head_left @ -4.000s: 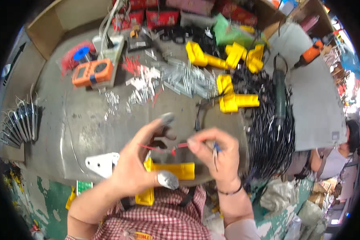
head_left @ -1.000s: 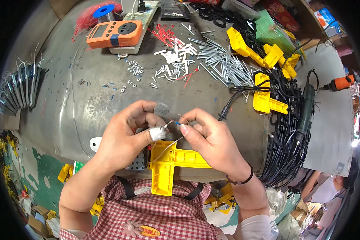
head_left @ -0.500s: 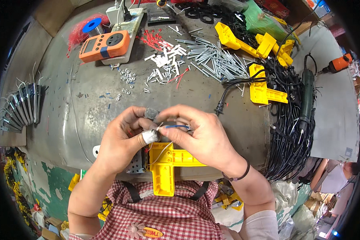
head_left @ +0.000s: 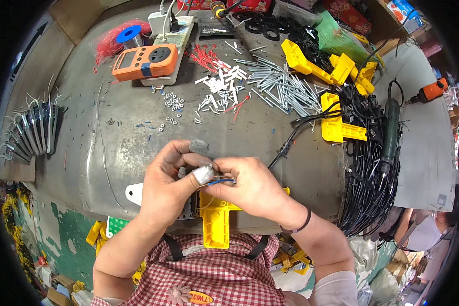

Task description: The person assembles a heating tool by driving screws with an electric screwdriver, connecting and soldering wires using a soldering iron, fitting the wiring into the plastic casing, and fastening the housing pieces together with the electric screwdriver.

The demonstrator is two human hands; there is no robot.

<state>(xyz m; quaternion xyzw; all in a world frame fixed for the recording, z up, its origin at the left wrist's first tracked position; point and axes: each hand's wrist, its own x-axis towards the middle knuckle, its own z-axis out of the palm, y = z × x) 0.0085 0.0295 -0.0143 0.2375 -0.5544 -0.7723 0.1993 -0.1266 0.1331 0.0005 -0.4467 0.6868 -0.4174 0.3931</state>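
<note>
Thin wires run between my two hands, above the table's near edge. Among them a blue wire [head_left: 219, 181] and paler strands show near the fingertips. My left hand [head_left: 169, 181] is closed, its thumb and a finger wrapped in grey-white tape, pinching the wires' ends. My right hand [head_left: 255, 187] is closed on the same wires, thumb against fingers. The exact joint between the fingertips is hidden. Below the hands lies a yellow plastic housing half [head_left: 217, 232], partly covered by my right hand, with a pale wire over it. A flat metal plate with a hole [head_left: 133, 194] shows beside my left wrist.
Bolts [head_left: 285, 86], white sleeves [head_left: 224, 81] and nuts [head_left: 173, 102] lie farther back. An orange meter [head_left: 145, 62] stands back left. On the right are yellow housings [head_left: 332, 120], black cables [head_left: 364, 194] and a green-bodied tool [head_left: 391, 132]. Metal strips [head_left: 35, 127] stand at left.
Both hands have moved slightly nearer to me, and my right hand has turned and come closer to my left fingertips. The wires stay held; the view has shifted a little.
</note>
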